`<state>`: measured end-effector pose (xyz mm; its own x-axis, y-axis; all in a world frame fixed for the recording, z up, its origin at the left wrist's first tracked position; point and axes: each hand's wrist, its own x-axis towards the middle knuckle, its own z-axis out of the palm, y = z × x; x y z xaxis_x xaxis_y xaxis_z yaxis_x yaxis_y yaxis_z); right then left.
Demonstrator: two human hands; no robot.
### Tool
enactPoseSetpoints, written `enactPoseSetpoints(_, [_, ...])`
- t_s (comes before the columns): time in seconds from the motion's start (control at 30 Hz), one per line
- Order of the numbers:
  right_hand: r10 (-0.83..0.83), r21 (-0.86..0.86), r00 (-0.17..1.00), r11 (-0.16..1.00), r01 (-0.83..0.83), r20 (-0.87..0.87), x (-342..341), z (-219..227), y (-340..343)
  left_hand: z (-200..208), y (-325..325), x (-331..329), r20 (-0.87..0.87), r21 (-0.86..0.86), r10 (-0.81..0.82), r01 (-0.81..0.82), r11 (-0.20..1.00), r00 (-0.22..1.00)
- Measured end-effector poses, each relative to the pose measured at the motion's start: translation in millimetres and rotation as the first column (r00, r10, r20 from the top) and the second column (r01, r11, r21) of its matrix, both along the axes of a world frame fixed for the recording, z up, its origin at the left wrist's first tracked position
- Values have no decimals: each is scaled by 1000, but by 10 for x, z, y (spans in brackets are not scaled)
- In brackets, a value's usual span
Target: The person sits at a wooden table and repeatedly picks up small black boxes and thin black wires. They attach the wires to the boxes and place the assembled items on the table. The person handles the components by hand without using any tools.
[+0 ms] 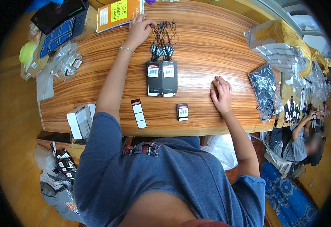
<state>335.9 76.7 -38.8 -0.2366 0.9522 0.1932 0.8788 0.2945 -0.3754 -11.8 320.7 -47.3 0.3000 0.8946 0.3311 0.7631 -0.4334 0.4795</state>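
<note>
Two stacks of black hang tags [162,81] with white label stickers lie side by side near the table's middle. Their black cord loops [163,34] fan out toward the far edge, with small dark blue-and-white pieces [161,51] on them. My left hand [138,31] reaches to the far left end of the cords, fingers spread; whether a fingertip touches a cord I cannot tell. To the right, my right hand [222,94] lies on the tabletop, open and holding nothing. Nearer me are a black-topped strip of white labels [139,114] and a small label stack [182,112].
A clear bag of black items [264,90] lies at the table's right, beside stacked white boxes [275,47] under yellow plastic. At left are plastic-wrapped packets [69,62] and an open white box [80,121]. Orange notebooks [118,17] sit far left. Another person [298,143] works at right.
</note>
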Motion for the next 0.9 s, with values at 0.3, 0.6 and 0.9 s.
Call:
enactPoseSetpoints(0.3, [-3, 1, 1000, 1000, 3, 1, -2, 20, -4, 30, -151, 68, -201, -3, -54, 55, 998, 978])
enactPoseSetpoints(0.6, [4, 1, 1000, 1000, -4, -8, 7, 10, -5, 46, -159, 25, -155, 13, 13, -11, 1000, 988])
enactPoseSetpoints(0.9, [0, -2, 1000, 1000, 0, -8, -6, 22, 0, 14, -274, 3, -228, 18, 50, -48, 999, 972])
